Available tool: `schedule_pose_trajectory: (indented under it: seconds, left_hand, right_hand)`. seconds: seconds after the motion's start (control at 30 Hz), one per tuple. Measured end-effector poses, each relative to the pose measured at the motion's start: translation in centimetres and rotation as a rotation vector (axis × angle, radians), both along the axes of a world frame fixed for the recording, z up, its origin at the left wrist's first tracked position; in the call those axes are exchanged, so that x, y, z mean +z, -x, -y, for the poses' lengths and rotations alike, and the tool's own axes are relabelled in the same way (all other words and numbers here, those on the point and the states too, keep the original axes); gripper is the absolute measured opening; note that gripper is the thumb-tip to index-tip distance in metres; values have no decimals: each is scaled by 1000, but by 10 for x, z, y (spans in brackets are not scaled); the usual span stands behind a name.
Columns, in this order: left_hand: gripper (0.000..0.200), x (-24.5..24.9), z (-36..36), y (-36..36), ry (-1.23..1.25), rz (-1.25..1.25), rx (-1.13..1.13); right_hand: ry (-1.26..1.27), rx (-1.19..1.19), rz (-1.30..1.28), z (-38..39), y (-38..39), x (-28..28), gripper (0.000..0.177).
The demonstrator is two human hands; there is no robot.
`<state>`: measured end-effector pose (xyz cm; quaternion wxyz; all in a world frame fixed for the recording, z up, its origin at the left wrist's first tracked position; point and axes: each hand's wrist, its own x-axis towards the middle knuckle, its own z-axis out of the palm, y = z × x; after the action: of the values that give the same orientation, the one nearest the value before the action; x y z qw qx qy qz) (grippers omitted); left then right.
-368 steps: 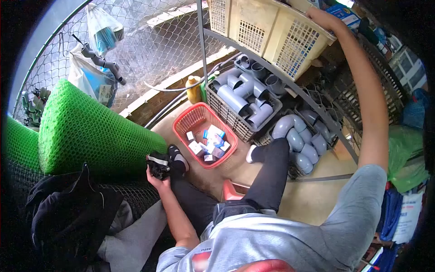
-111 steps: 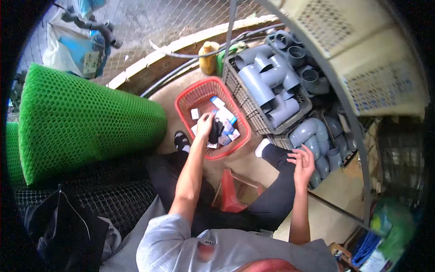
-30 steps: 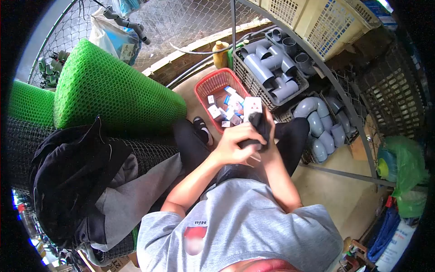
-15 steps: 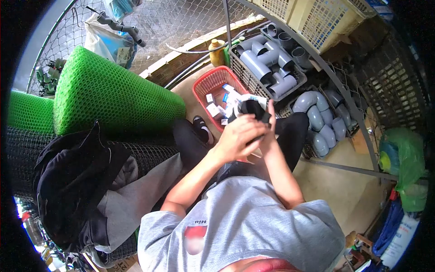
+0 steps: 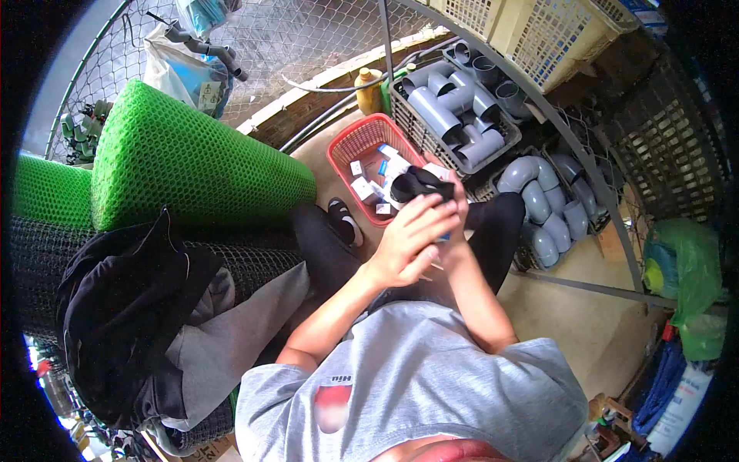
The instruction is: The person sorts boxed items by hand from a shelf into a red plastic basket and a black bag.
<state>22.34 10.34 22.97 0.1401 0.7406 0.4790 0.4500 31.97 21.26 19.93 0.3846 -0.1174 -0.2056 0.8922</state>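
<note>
A: Pls, how are the fingers?
B: On the left hand (image 5: 408, 240) they lie together, a bit bent, across the lower part of a black item (image 5: 414, 185). If they truly clamp it, I cannot tell, b/c there is blur. The right hand (image 5: 456, 218) is behind, partly covered, so its grip I also cannot tell.
A: Why two hands for one item?
B: Imo b/c it looks soft, w/ a loop-like shape on top. One palm from each side prob. makes it more steady.
A: Where is it exactly?
B: Btwn the hands, in front of the body. In this view it overlaps the red basket (image 5: 359, 138); the height above I cannot tell. A white piece (image 5: 436, 172) shows just beside it, partly hidden.
A: And the basket?
B: It stands on the floor (image 5: 581, 335), prob. b/c both hands reach it easily there. Inside, small boxes (image 5: 362, 187) lie loosely, mostly white, some w/ blue.
A: Further out?
B: Beside it, a dark crate (image 5: 416, 132) holds grey pipe fittings (image 5: 436, 109) in diff. directions, prob. b/c such branched shapes do not stack neatly.
</note>
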Motion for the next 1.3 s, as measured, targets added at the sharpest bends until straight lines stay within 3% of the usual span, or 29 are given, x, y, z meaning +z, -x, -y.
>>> schedule_pose_trajectory:
  seconds: [0.1, 0.17, 0.2, 0.27, 0.37, 0.43, 0.47, 0.53, 0.6, 0.63, 0.67, 0.7, 0.77, 0.83, 0.87, 0.93, 1.0, 1.03, 1.07, 1.1, 1.17, 1.2, 1.23, 1.27, 1.3]
  left_hand:
    - [49, -1, -8, 16, -52, -96, -127]
    - [44, 12, -22, 29, -55, -53, -38]
    - [53, 16, -30, 32, -19, 16, 66]
    - [56, 18, -39, 28, -28, 150, 140]
    - [47, 22, -36, 14, -111, 94, 98]
    - [43, 27, -26, 8, -128, -33, 28]
    - [38, 23, -21, 6, -145, -79, -40]
    - [33, 16, -16, 1, -223, -76, -149]
    - [32, 20, -15, -4, -315, 77, -225]
    - [32, 18, -14, -4, -319, 129, -279]
    - [32, 20, -14, -3, -320, 129, -281]
    - [35, 23, -14, -1, -309, 315, -347]
    - [43, 26, -19, 3, -318, 643, -375]
    - [42, 25, -14, 12, -95, 556, 10]
    - [41, 29, -24, 9, -142, 446, 87]
    - [37, 28, -31, 8, -99, 246, 114]
    - [28, 26, -20, 2, -162, 175, -15]
    - [29, 16, -10, 1, -146, 169, -112]
    - [23, 23, -8, -9, -232, 386, -165]
    - [33, 20, -3, -10, -215, 553, -252]
    - [43, 28, -3, -6, -179, 949, -264]
    - [51, 4, -12, 10, -210, 1022, -245]
    - [66, -7, -19, 20, -220, 1117, -197]
    - [61, -3, -31, 26, -218, 1040, 78]
    - [58, 3, -40, 31, -217, 950, 350]
  right_hand:
    - [41, 97, 15, 5, -1, -9, 65]
    - [-34, 188, -120, 13, 5, -53, 66]
    - [-120, 203, -147, 15, 15, -48, 67]
    - [16, 146, -37, 17, 12, -46, 64]
    - [118, 166, -339, 8, 13, -68, 59]
    - [-204, 41, 38, 11, -1, -63, 50]
    - [-202, 39, 40, 18, 3, -66, 50]
    - [249, 423, -1069, 48, 29, -77, 53]
    - [304, 426, -758, 44, 16, -35, 61]
    - [99, 213, 93, 27, -5, 10, 68]
    - [172, 292, 137, 20, -3, 9, 73]
    - [248, 369, 179, 13, -2, 9, 77]
    - [9, 391, -254, 25, -4, 9, 73]
    - [-7, 391, -632, 28, 9, -23, 68]
    - [-11, 415, -823, 30, 17, -29, 66]
    - [-30, 136, -16, 38, 1, -31, 69]
    - [-16, 409, -126, 16, -9, -25, 81]
    - [159, 408, -100, 14, -8, -12, 87]
    - [336, 388, -75, 12, -7, 0, 93]
    - [396, 303, 15, 9, -3, 6, 93]
    - [280, 318, -114, 11, -2, 9, 86]
    - [84, 383, -346, 2, 6, -25, 82]
    - [75, 252, -131, 20, 6, 9, 77]
    - [71, 144, 103, 38, 6, 43, 73]
    - [-155, 146, 129, 32, 0, -16, 76]
